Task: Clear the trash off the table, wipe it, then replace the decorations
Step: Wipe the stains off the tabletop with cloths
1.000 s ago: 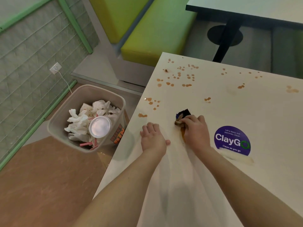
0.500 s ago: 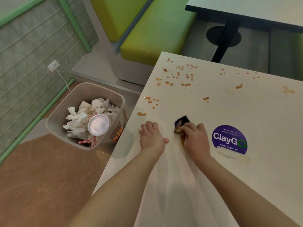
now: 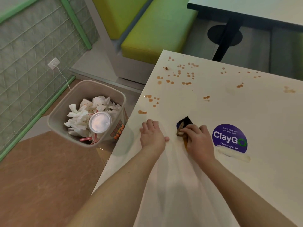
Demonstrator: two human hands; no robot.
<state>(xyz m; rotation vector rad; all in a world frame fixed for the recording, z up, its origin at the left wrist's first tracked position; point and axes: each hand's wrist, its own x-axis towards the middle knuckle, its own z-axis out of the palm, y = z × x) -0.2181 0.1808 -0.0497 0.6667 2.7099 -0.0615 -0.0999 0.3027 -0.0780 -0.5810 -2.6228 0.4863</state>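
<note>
Office pantry or canteen seating area. Evidence: white table (image 3: 229, 108) bearing a round purple sticker (image 3: 229, 138) reading "Let's keep our pantries clean. ClayGO"; lime-green booth bench (image 3: 157, 30); 1 further pedestal table (image 3: 255, 9); bin (image 3: 68, 102) holding crumpled napkins, cup lid (image 3: 99, 122) and straws.

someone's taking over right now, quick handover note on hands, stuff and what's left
Left hand: flat on the white table, palm down, holding nothing.
Right hand: gripping a small dark wrapper scrap over a brown smear near the table's left edge.
Beige plastic bin on the floor left of the table already holds crumpled tissues, striped straws and a clear cup lid.
Done: most trash appears cleared.
Left: bin the scrap, wipe the brown sauce spots scattered across the far side, deal with the pale strip below the round purple ClayGo sticker. No decorations or cloth in view.
</note>
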